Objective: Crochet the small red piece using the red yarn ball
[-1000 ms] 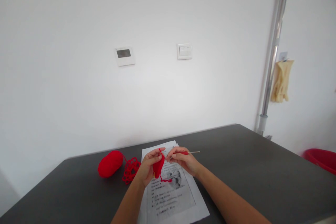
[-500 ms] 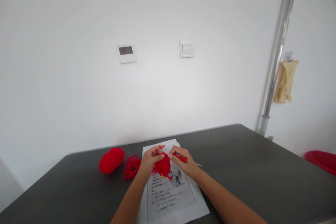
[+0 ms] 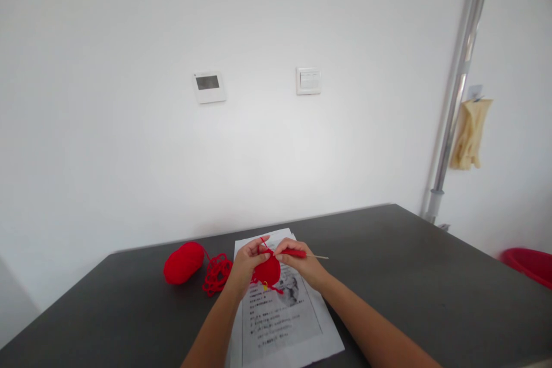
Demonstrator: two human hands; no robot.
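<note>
My left hand (image 3: pixel 248 260) pinches the upper left edge of a round red crochet piece (image 3: pixel 267 271), with a strand of red yarn looped over its raised index finger. A small yellow stitch marker (image 3: pixel 265 286) and a short red yarn tail hang at the lower edge of the piece. In my right hand (image 3: pixel 307 267) is a crochet hook (image 3: pixel 295 253) with a red handle, its pale shaft end sticking out to the right. The hook's tip meets the piece near my left thumb; fingers partly hide it. Printed sheets (image 3: pixel 293 336) lie beneath both hands.
A red yarn ball (image 3: pixel 184 263) and a loose tangle of red yarn (image 3: pixel 217 274) rest on the dark table (image 3: pixel 388 276) to the left. Behind stands a white wall with a switch (image 3: pixel 308 80). A red basin (image 3: pixel 528 263) is at the far right.
My right hand has tilted the crochet hook, so its rear end points more level and sits higher. The red piece has shifted slightly; my left hand has barely moved.
</note>
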